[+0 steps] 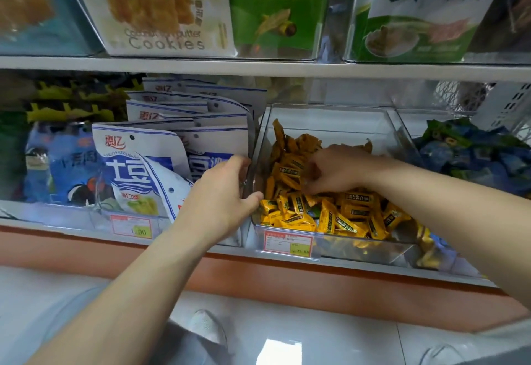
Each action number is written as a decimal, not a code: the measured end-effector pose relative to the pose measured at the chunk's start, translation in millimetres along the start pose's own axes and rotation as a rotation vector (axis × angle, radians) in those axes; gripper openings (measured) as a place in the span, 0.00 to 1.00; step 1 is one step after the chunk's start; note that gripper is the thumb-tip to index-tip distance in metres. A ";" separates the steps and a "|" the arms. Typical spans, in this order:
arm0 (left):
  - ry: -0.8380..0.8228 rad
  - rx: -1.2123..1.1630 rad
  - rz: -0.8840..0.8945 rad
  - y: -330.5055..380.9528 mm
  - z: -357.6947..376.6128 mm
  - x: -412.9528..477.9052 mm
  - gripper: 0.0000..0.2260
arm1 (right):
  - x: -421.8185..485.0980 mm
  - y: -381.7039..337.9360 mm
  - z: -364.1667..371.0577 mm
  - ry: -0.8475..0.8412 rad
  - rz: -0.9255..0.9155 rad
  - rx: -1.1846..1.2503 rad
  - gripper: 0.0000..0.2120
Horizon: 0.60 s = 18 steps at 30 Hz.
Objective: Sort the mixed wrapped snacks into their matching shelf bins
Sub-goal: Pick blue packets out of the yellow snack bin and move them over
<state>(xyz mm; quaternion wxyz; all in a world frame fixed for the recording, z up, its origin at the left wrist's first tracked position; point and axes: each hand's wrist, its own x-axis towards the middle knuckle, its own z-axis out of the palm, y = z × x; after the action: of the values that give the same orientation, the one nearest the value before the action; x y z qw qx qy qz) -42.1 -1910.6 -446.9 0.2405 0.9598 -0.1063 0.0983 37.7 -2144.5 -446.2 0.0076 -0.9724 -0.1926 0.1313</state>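
Shop shelf, a row of clear bins. Your left hand (221, 192) grips the left wall of the middle bin (324, 123). Your right hand (333, 169) is the nearer one to the yellow snacks (344, 218), which lie directly beneath it. Its fingers curl down into the heap; whether they hold one, you cannot tell.

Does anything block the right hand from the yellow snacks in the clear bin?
Nothing visible does. The right hand is already inside the clear bin, its fingers down among the yellow snacks. The left hand grips the bin's left wall, off to the side.
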 end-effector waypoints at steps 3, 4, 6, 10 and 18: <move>-0.009 -0.011 -0.002 -0.8 0.1 -0.2 0.27 | 6.7 1.4 0.0 -0.035 0.040 0.077 0.25; -0.008 -0.012 0.000 -1.0 0.2 -0.4 0.27 | 7.4 1.9 1.5 -0.043 0.054 0.108 0.25; -0.008 -0.011 0.003 -1.0 0.8 -0.6 0.27 | 8.2 -0.1 6.5 -0.064 0.076 0.146 0.24; -0.001 -0.032 0.008 -1.8 1.1 -0.4 0.25 | 6.5 -5.1 8.1 0.091 0.057 0.278 0.18; 0.174 -0.063 0.190 14.3 0.2 -0.9 0.26 | -40.5 -12.8 -21.7 0.400 -0.027 0.639 0.15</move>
<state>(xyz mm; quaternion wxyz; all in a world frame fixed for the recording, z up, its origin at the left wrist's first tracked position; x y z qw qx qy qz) -46.5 -1922.9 -441.0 0.2685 0.9252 -0.1785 0.1999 2.4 -2147.1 -414.2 0.3499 -0.9248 -0.1493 -0.0077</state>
